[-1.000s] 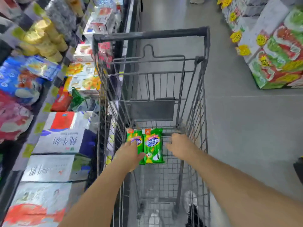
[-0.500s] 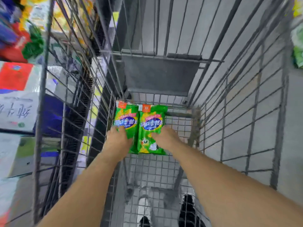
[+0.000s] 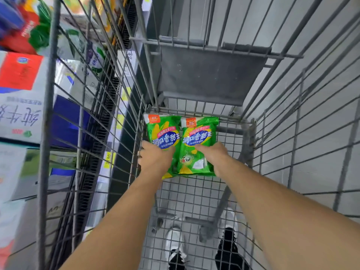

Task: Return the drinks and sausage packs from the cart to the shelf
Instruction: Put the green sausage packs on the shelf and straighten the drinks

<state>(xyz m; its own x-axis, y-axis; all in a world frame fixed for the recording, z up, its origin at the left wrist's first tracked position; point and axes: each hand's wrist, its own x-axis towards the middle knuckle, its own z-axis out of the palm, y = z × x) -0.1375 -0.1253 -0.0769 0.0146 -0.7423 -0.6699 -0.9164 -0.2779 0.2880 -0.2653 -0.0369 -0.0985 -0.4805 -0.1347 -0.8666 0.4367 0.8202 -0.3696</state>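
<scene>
Supermarket aisle, grey floor; shelf [image 3: 21,106] of boxed goods along the left, close beside the wire cart [image 3: 292,133].

Item: two green sausage packs, lying flat side by side on the cart's mesh bottom at the far end, edges touching. Left pack [image 3: 165,131]; right pack [image 3: 198,145].

Left hand [image 3: 155,158]: laid over the near half of the left pack, fingers curled at its left edge; whether they have closed under it cannot be told. Right hand [image 3: 212,152]: resting on the right pack's right side, fingers spread flat, not visibly closed.

Drinks: none seen in the cart.

Handling, by judgement: light, soft, slick film pouches, likely to slide or sag. Best pinched at a sealed edge or gripped across the width.
</scene>
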